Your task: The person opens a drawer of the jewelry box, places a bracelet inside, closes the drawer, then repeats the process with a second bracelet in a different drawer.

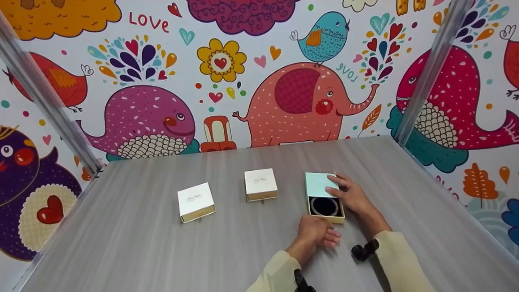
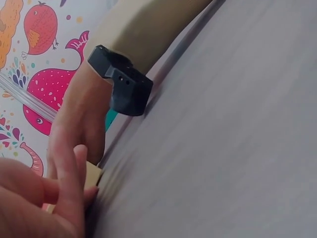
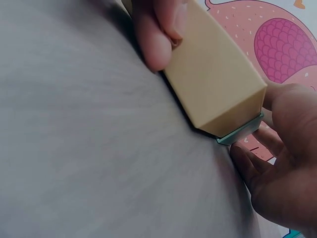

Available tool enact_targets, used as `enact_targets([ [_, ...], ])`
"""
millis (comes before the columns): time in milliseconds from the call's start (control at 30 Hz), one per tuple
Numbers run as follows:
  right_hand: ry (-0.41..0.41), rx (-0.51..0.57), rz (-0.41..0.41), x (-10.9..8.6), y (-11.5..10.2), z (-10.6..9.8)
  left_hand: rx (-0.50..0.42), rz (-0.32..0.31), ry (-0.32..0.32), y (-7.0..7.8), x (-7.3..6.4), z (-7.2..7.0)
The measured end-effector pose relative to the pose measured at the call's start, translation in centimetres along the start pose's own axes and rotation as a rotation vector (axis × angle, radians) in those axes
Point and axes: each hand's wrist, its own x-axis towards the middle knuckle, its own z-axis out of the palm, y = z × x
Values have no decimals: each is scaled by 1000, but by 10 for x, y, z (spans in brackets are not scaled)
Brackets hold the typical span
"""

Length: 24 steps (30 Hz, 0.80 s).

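Observation:
A small jewelry box in a mint-green sleeve [image 1: 318, 184] lies at the right of the table, its cream drawer [image 1: 334, 219] slid partway out toward me. Inside the drawer, a dark ring-shaped piece [image 1: 335, 207] rests on black lining. My right hand [image 1: 357, 198] grips the sleeve from its right side, fingers over the top. At the drawer's front, my left hand [image 1: 314, 233] pinches a small pull tab [image 3: 176, 43] between thumb and finger. The right wrist view shows the drawer's plain cream front [image 3: 213, 69] close up; the left wrist view catches only its corner [image 2: 93, 176].
Two white boxes with gold sides and small printed lettering stand to the left, one near the middle [image 1: 260, 181] and one farther left [image 1: 196, 200]. Behind the grey table [image 1: 142, 243] rises a wall with cartoon animals [image 1: 292, 105], framed by metal posts [image 1: 429, 73].

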Motion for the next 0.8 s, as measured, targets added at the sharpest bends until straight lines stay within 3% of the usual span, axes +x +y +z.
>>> enact_targets([
  [800,-6,-12,15,1,-1,0,33,2,11,6,12,-2],
])
